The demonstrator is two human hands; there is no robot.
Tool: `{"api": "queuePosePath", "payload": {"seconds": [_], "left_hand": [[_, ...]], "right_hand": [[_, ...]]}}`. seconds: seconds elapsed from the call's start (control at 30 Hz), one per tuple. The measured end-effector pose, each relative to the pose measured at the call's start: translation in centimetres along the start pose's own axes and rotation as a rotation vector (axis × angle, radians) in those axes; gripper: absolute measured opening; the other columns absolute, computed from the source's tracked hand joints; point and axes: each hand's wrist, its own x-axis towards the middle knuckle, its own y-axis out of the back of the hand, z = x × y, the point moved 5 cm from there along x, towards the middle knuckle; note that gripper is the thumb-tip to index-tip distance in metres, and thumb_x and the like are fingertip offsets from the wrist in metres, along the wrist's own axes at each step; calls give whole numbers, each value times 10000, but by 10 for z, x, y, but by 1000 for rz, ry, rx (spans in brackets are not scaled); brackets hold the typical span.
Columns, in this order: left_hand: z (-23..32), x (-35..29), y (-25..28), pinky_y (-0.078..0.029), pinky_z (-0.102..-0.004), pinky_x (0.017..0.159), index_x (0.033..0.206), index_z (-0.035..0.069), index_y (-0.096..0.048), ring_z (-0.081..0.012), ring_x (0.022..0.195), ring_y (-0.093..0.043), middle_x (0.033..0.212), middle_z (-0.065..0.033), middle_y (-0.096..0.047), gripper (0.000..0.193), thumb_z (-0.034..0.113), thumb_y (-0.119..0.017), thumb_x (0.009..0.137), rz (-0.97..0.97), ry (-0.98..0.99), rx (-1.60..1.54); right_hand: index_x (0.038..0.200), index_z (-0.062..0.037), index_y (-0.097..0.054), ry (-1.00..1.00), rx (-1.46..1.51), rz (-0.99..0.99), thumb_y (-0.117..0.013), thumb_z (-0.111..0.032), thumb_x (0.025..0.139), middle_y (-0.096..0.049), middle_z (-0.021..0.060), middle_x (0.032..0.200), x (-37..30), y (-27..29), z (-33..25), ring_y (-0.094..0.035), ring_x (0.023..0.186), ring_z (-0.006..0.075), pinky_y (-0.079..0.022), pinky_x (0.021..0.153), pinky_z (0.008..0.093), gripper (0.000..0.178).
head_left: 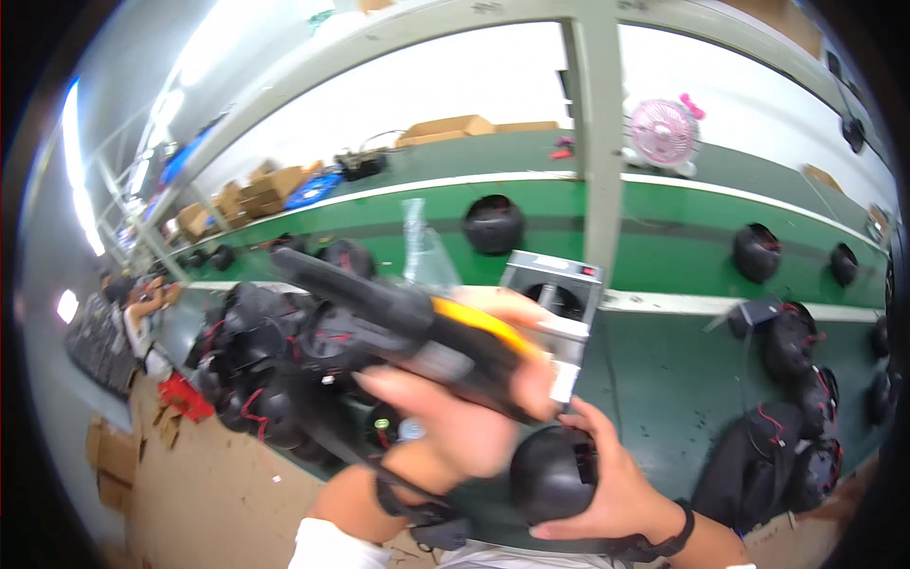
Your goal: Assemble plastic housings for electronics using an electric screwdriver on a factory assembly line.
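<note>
My left hand (474, 427) is closed around a black and yellow hand tool (379, 308) with a long dark body that slants up to the left. Motion blur hides its exact kind. Lower down and to the right, my right hand (616, 484) grips a black round shell (553, 472), fingers wrapped around its right side. Just beyond the tool stands a grey metal box (555, 275) with a small red switch on top and a dark round opening in its face. My left fingers overlap its near part, and I cannot tell whether they touch it.
Black round housings with red wires (256, 332) crowd the bench at left; more housings (796, 351) lie at right. On a green conveyor (664, 228) sit several black shells. A grey post (599, 142) rises ahead. A pink fan (664, 133) stands behind. Another person (142, 313) works far left.
</note>
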Motion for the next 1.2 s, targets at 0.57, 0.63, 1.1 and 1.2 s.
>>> {"api": "queuePosePath", "payload": {"seconds": [0.57, 0.63, 1.1, 1.2], "left_hand": [[-9, 26, 13, -395, -286, 450, 1010, 58, -563, -91, 422, -401, 581, 56, -442, 835, 846, -318, 884, -4, 224, -198], [21, 22, -4, -397, -290, 443, 1054, 65, -543, -84, 420, -404, 580, 62, -446, 747, 780, -364, 928, -78, 100, -316], [-14, -3, -60, -414, -303, 429, 987, 76, -521, -123, 399, -444, 532, 25, -444, 884, 912, -285, 822, -272, 383, -271], [-18, 5, -64, -411, -300, 422, 997, 77, -529, -118, 393, -442, 533, 33, -452, 850, 885, -315, 845, -359, 364, -365]], "right_hand": [[1505, -138, -314, 128, 14, -155, -966, -366, 520, -207, 240, 1521, -7, 2, 17, -389, 1366, 427, -401, 1108, 479, 1203], [1506, -142, -312, 172, -7, -112, -963, -352, 520, -223, 235, 1505, -6, 2, 19, -412, 1343, 427, -411, 1094, 480, 1201], [1498, -116, -335, 194, 18, 10, -945, -341, 535, -354, 245, 1397, -3, -7, 17, -400, 1305, 433, -413, 1049, 487, 1162], [1514, -120, -323, 201, -16, 33, -940, -348, 543, -346, 247, 1404, -4, -1, 18, -413, 1297, 430, -412, 1051, 488, 1173]]}}
